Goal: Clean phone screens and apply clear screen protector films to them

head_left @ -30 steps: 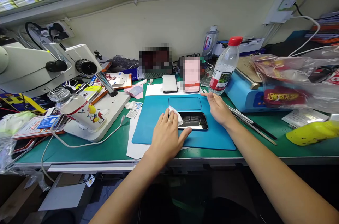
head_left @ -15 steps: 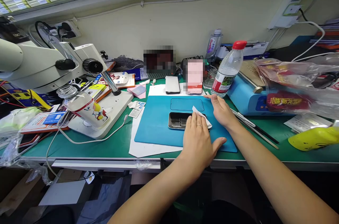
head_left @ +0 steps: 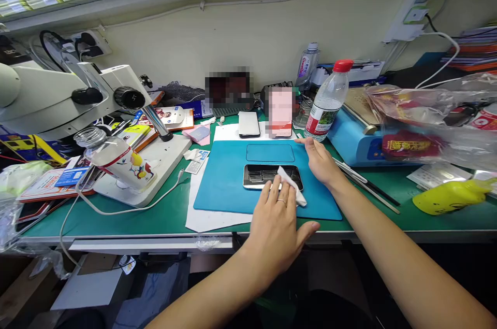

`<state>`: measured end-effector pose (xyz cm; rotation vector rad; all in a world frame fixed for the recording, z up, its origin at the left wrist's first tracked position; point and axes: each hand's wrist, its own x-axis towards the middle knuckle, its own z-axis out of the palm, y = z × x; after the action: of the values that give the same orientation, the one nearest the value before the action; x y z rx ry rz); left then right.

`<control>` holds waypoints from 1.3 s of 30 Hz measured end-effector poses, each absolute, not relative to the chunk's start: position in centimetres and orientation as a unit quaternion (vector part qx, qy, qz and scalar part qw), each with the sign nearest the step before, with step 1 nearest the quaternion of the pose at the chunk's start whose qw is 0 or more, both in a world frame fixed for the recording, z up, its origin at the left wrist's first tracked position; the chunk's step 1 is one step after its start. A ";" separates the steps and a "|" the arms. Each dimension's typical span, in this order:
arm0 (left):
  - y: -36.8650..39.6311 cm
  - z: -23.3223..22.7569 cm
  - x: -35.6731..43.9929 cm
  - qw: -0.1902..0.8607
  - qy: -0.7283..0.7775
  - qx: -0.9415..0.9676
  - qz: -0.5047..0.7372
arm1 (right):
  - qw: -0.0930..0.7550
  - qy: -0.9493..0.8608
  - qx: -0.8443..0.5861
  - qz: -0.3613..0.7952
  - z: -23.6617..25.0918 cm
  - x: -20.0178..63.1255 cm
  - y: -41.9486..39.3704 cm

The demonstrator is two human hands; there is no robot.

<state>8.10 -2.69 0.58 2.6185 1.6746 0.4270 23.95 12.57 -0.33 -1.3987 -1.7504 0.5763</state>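
Observation:
A dark phone point(head_left: 261, 175) lies screen-up on the blue work mat point(head_left: 225, 184). My left hand point(head_left: 277, 220) presses a white wipe point(head_left: 290, 186) flat onto the phone's right part, fingers spread over it. Resting on the mat just right of the phone, my right hand point(head_left: 319, 161) lies palm down with fingers together, touching the phone's right end and holding nothing.
A microscope point(head_left: 73, 96) on its white base stands at the left with a small glass bottle point(head_left: 112, 155). Behind the mat are a white phone point(head_left: 249, 124), a pink phone, and a water bottle point(head_left: 326, 101). Right: blue machine point(head_left: 357, 137), plastic bag, yellow bottle point(head_left: 446, 197), tweezers point(head_left: 365, 184).
My left hand slid the wipe from the phone's left end across to its right end, then drew back a little toward me. The right hand stayed beside the phone.

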 end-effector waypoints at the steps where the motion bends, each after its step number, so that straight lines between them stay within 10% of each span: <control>1: -3.0 0.5 7.1 0.006 0.536 0.833 0.136 | 0.401 -0.692 -0.555 0.230 -0.3 24.0 12.5; 22: -0.3 0.7 0.9 0.004 0.615 0.782 0.098 | 0.397 -0.699 -0.549 0.229 -0.2 23.8 12.4; 39: 1.8 1.6 12.9 0.019 0.598 0.794 0.109 | 0.415 -0.688 -0.550 0.228 -0.5 24.0 12.9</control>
<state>12.86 1.83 1.62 2.4646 1.8545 0.3384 24.00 12.93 -0.54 -1.3828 -1.7281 0.5719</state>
